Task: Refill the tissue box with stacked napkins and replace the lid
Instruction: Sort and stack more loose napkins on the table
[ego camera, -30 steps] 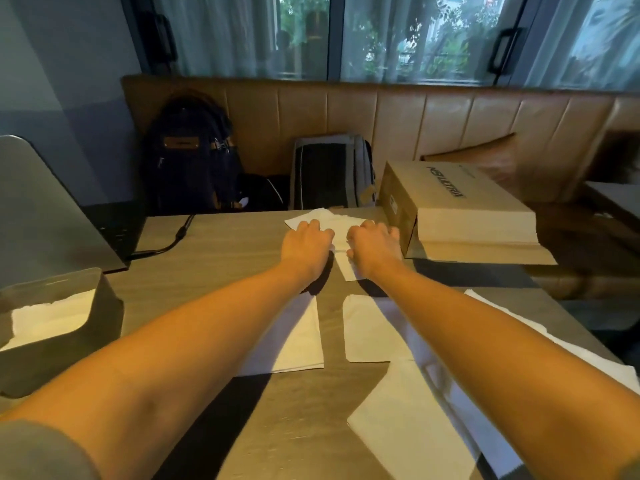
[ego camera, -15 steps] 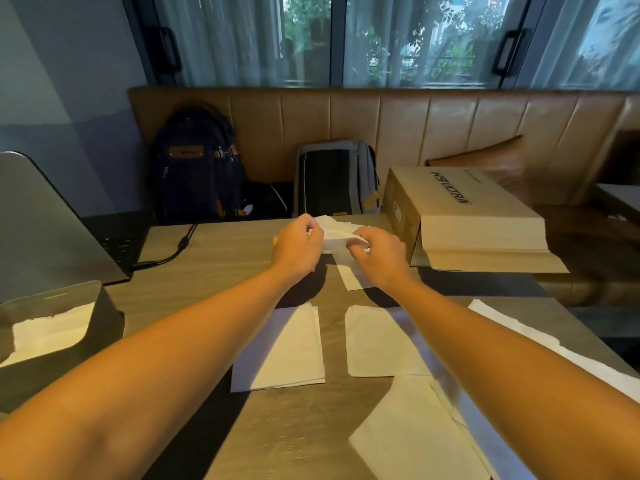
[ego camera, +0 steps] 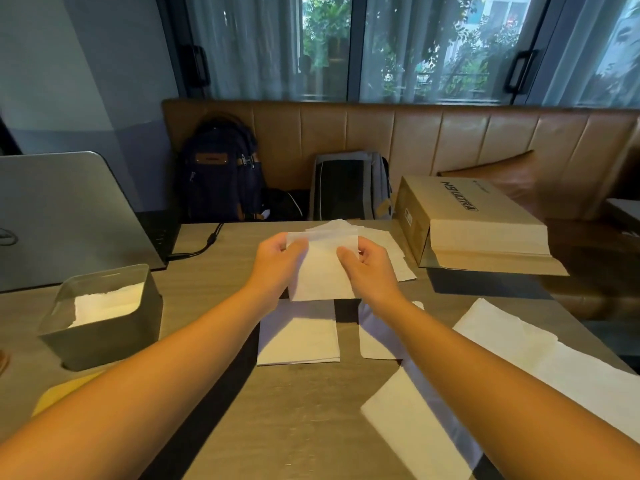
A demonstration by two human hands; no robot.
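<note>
Napkin (ego camera: 323,271) lifted off table (ego camera: 277,427); my left hand (ego camera: 277,256) and right hand (ego camera: 372,265) pinch its top corners.

Single head cam, looking forward and down over the wooden table (ego camera: 304,410), facing the window (ego camera: 429,46), hands close.

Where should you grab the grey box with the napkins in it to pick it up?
Probably by the two long walls of the grey tissue box, coming down from above with a hand on each side. Its top is open with no lid, its walls stand upright, and the white napkins lie low inside, so the rim is free to pinch.
</note>
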